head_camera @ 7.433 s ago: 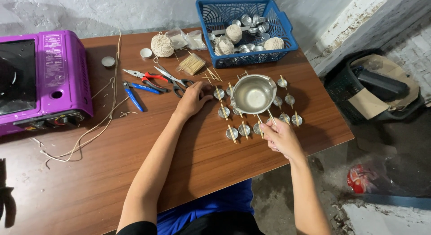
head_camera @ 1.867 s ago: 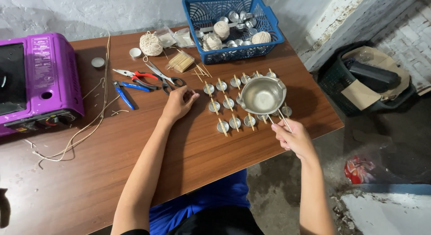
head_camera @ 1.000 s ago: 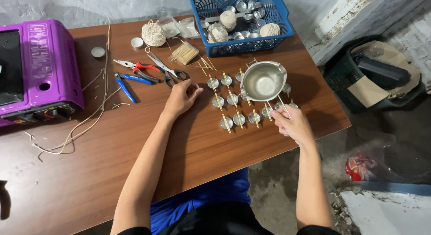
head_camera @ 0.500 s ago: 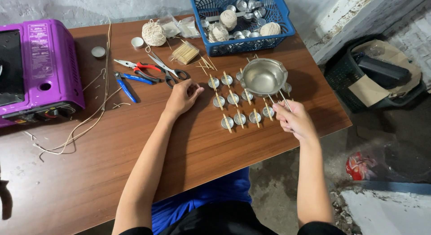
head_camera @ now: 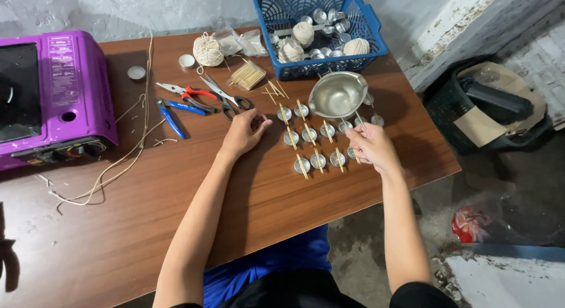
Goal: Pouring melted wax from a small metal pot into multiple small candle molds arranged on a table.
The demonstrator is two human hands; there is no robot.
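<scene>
Several small round metal cups [head_camera: 318, 161] sit in rows on the wooden table [head_camera: 176, 225], each with a thin wooden stick across its top. My right hand [head_camera: 372, 148] grips the handle of a small metal pouring pot [head_camera: 336, 95], held above the cups at the right end of the rows. My left hand [head_camera: 242, 133] rests flat on the table just left of the cups, fingers loosely curled, holding nothing.
A purple portable stove [head_camera: 50, 96] stands at the far left with loose string [head_camera: 126, 155] beside it. Pliers [head_camera: 185, 95], blue cutters [head_camera: 170, 116], scissors [head_camera: 226, 99] and a stick bundle [head_camera: 247, 77] lie behind my left hand. A blue basket [head_camera: 321, 25] holds string balls and cups.
The pot has stayed over the right side of the cups while my right hand shifted slightly along the front row. My left hand has stayed resting in place.
</scene>
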